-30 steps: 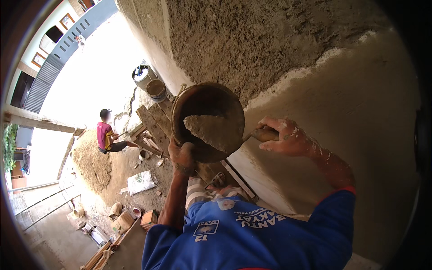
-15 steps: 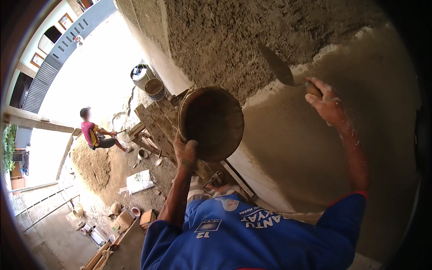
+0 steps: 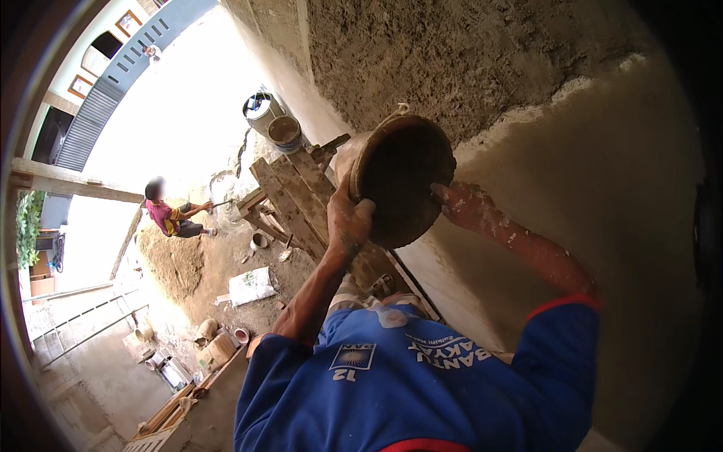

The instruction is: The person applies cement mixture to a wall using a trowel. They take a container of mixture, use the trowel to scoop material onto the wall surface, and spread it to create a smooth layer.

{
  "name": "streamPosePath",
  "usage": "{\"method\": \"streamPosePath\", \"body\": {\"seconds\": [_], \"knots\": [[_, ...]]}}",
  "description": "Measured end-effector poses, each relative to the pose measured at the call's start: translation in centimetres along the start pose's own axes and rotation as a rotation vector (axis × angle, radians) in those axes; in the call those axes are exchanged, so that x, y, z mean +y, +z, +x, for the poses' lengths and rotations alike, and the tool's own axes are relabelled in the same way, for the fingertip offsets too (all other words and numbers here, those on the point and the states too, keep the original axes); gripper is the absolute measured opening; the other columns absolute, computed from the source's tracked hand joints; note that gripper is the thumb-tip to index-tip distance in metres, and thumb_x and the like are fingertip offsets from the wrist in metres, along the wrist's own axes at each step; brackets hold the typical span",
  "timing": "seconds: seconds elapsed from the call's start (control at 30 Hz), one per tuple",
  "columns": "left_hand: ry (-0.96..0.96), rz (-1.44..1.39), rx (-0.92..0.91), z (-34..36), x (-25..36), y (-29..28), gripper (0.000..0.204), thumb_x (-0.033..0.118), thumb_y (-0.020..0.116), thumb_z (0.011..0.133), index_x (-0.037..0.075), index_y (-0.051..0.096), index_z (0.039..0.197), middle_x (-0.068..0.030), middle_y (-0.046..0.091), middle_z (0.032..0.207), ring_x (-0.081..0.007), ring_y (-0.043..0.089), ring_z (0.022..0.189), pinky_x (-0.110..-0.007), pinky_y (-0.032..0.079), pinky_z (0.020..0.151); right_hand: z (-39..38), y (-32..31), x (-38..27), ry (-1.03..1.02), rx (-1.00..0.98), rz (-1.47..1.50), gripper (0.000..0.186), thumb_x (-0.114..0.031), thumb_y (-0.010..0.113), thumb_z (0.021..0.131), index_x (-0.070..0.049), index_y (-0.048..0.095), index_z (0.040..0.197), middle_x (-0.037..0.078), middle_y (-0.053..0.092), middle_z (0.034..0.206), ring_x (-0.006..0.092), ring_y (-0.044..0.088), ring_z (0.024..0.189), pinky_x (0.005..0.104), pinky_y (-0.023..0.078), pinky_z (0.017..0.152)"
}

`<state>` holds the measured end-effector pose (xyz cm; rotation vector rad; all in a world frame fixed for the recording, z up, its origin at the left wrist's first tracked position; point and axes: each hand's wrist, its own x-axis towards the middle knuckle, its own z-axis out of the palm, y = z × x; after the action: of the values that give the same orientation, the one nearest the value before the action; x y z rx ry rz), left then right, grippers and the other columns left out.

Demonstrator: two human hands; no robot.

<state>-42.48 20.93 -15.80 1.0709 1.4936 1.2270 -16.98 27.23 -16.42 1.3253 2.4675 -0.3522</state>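
My left hand (image 3: 350, 218) grips the near left rim of a dark, mortar-stained bucket (image 3: 363, 154), which is tilted so its mouth faces me. At the mouth's right side, my right hand (image 3: 468, 206) is closed with its fingers reaching inside. The trowel it held a moment earlier is lost in the dark interior, and its handle is hard to make out. Flecks of mortar cover my right hand and forearm. Beyond the bucket stands a wall with rough wet mortar (image 3: 482, 60) above and a smoother grey face (image 3: 572, 173) below.
Wooden planks (image 3: 290, 197) form a staging beside the wall, with two buckets (image 3: 285, 131) past its far end. A co-worker (image 3: 172, 215) holds a long-handled tool by a sand heap (image 3: 175, 260). A white sack (image 3: 251, 286) lies on the floor below.
My right hand has come down and left from the wall into the bucket's mouth, the trowel going out of sight. The bucket has shifted right and up in view and tilted. The co-worker bends lower.
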Motion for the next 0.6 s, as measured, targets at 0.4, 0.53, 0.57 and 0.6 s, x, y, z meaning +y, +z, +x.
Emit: {"method": "streamPosePath", "body": {"seconds": [0.4, 0.53, 0.57, 0.6], "knots": [[-0.020, -0.228, 0.029, 3.2, -0.8, -3.2, 0.061, 0.005, 0.051, 0.067, -0.004, 0.052, 0.127, -0.0167, 0.068, 0.101, -0.0248, 0.066, 0.090, -0.034, 0.051, 0.084, 4.1, 0.1, -3.8, -0.079, 0.107, 0.463, 0.041, -0.026, 0.061, 0.085, -0.006, 0.061, 0.120, 0.016, 0.062, 0.120, 0.0334, 0.064, 0.102, 0.0416, 0.052, 0.088], [-0.029, -0.299, 0.078, 5.1, -2.0, -4.6, 0.061, 0.004, 0.050, 0.067, -0.006, 0.051, 0.127, -0.0127, 0.067, 0.102, -0.0212, 0.064, 0.088, -0.031, 0.052, 0.082, 4.2, -4.1, -3.5, -0.043, 0.114, 0.481, 0.046, -0.024, 0.067, 0.082, -0.005, 0.056, 0.123, 0.018, 0.066, 0.109, 0.0343, 0.063, 0.103, 0.0427, 0.052, 0.088], [-0.083, -0.354, 0.090, 5.7, -2.8, -4.9, 0.057, 0.003, 0.052, 0.067, -0.005, 0.053, 0.123, -0.0113, 0.067, 0.098, -0.0190, 0.064, 0.084, -0.030, 0.052, 0.078, 4.2, -5.7, -3.7, -0.026, 0.120, 0.471, 0.046, -0.024, 0.067, 0.082, -0.005, 0.056, 0.123, 0.018, 0.066, 0.109, 0.0343, 0.063, 0.103, 0.0427, 0.052, 0.088], [-0.078, -0.360, 0.084, 6.0, -3.2, -5.5, 0.057, 0.003, 0.052, 0.067, -0.005, 0.053, 0.123, -0.0113, 0.067, 0.098, -0.0190, 0.064, 0.084, -0.030, 0.052, 0.078, 4.3, -7.5, -4.2, -0.005, 0.085, 0.508, 0.043, -0.022, 0.069, 0.080, -0.005, 0.057, 0.118, 0.018, 0.066, 0.106, 0.0341, 0.064, 0.101, 0.0422, 0.052, 0.086]]}}
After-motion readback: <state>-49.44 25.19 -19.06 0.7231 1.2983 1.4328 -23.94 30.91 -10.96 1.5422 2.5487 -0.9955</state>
